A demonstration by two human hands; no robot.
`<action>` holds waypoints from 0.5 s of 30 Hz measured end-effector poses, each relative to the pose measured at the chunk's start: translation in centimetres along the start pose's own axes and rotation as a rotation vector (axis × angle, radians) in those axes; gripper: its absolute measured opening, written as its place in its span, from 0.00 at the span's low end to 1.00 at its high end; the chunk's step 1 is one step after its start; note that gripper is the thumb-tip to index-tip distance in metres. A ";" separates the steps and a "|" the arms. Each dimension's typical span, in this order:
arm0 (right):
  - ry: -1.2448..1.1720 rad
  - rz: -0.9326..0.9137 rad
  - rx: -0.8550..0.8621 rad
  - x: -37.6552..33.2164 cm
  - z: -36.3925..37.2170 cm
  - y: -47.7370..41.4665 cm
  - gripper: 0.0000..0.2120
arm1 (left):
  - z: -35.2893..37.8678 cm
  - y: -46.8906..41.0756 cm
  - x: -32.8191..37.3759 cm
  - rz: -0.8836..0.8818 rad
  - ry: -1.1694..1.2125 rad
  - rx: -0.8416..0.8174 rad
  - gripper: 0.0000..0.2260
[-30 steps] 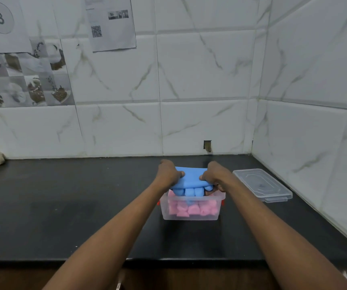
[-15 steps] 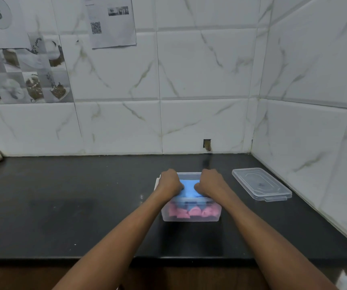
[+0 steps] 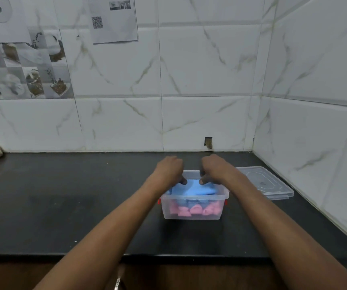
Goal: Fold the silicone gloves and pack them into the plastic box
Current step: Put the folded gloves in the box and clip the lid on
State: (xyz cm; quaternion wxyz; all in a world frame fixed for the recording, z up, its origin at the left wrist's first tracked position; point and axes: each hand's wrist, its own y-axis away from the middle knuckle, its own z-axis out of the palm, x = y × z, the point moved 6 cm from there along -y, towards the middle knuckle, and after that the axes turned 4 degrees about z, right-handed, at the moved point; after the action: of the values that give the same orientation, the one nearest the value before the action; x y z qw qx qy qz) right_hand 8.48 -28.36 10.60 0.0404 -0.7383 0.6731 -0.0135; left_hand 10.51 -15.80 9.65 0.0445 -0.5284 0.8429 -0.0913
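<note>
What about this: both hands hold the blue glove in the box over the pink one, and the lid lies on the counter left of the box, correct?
No. The head view shows the lid on the counter right of the box, not left. The left hand and right hand do hold the blue glove over the pink glove.

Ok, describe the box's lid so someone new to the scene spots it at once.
Find the black countertop and follow it to its far right corner, where the tiled walls meet. The lid lies flat there, just right of the plastic box. Unlike the deep box holding a blue glove over a pink glove, it is shallow, clear and empty.
</note>
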 end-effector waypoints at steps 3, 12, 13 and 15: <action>-0.268 -0.041 -0.296 0.7 0.6 0.2 0.12 | 1.2 0.6 -0.3 0.133 0.271 -0.275 0.23; 0.052 -0.018 -0.436 -0.3 4.4 -0.4 0.12 | 4.5 -0.4 -0.3 0.128 0.137 -0.386 0.25; 0.126 -0.037 -0.420 -0.6 4.8 -0.6 0.10 | 4.7 -0.5 -0.1 0.128 0.110 -0.372 0.26; 0.202 -0.042 -0.404 -1.0 5.3 -0.9 0.08 | 4.8 -0.6 0.2 0.138 0.072 -0.350 0.28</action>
State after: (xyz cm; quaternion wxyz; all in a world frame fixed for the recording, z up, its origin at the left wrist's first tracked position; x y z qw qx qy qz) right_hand 9.65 -27.11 5.38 -0.1761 -0.7401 0.6474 0.0468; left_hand 11.73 -16.77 5.10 -0.0721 -0.4655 0.8812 0.0410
